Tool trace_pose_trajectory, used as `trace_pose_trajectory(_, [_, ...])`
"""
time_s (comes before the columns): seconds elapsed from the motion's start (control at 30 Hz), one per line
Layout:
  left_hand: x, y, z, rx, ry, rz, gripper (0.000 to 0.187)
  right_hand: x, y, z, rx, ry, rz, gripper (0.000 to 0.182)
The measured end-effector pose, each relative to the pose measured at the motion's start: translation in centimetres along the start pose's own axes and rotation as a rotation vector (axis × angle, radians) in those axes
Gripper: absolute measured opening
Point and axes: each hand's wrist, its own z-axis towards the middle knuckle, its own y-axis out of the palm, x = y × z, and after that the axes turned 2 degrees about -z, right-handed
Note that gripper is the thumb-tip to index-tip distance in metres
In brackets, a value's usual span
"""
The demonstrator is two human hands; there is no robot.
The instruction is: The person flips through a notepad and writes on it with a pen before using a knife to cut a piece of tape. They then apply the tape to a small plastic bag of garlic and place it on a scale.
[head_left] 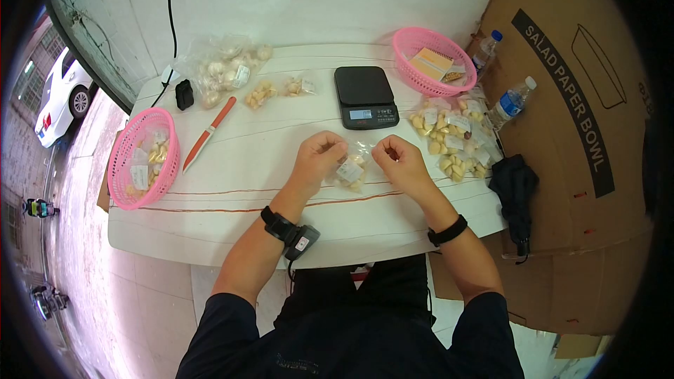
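A small clear plastic bag [352, 174] with pale peeled garlic cloves and a white label stands between my hands, just in front of the black kitchen scale [365, 97]. My left hand [318, 158] is closed in a pinch at the bag's upper left edge. On the upper right edge, the curled fingers of my right hand [404, 163] pinch the plastic. The fingertips are partly hidden. Right of my right hand lies a pile of filled garlic bags [449, 130].
A pink basket [119, 158] holds bags at left; another pink basket [404, 63] holds a notepad. A red-and-white knife [208, 135], a bag of garlic bulbs [223, 74], small clove bags [262, 94], water bottles [511, 103] and a black umbrella [514, 193] surround the work area.
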Motion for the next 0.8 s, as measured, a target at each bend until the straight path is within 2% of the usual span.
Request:
trace_pose_trajectory(0.27, [0.0, 0.0, 0.4, 0.059, 0.005, -0.027, 0.014, 0.2, -0.2, 0.0, 0.033, -0.035, -0.001, 0.014])
trace_pose_trajectory(0.37, [0.1, 0.0, 0.4, 0.072, -0.022, 0.05, 0.013, 0.4, -0.4, 0.2, -0.019, 0.07, 0.047, 0.016])
trace_pose_trajectory(0.47, [0.1, 0.0, 0.2, 0.044, -0.026, 0.118, 0.015, 0.0, -0.2, 0.4, -0.006, 0.029, 0.018, 0.018])
trace_pose_trajectory(0.53, [0.1, -0.3, 0.2, 0.014, -0.006, 0.106, 0.014, 0.1, 0.4, 0.9, 0.093, -0.159, -0.086, 0.022])
trace_pose_trajectory(0.67, [0.0, -0.3, 0.0, -0.053, 0.006, 0.099, 0.012, -1.2, 1.0, 1.3, 0.096, -0.279, -0.183, 0.02])
trace_pose_trajectory(0.73, [0.2, 0.1, -0.1, -0.036, 0.011, 0.155, 0.008, -1.9, 0.9, 1.7, -0.088, -0.361, -0.224, 0.02])
trace_pose_trajectory(0.8, [0.1, 0.0, -0.2, -0.057, 0.025, 0.152, 0.008, -2.8, 0.8, 1.4, -0.101, -0.294, -0.237, 0.02])
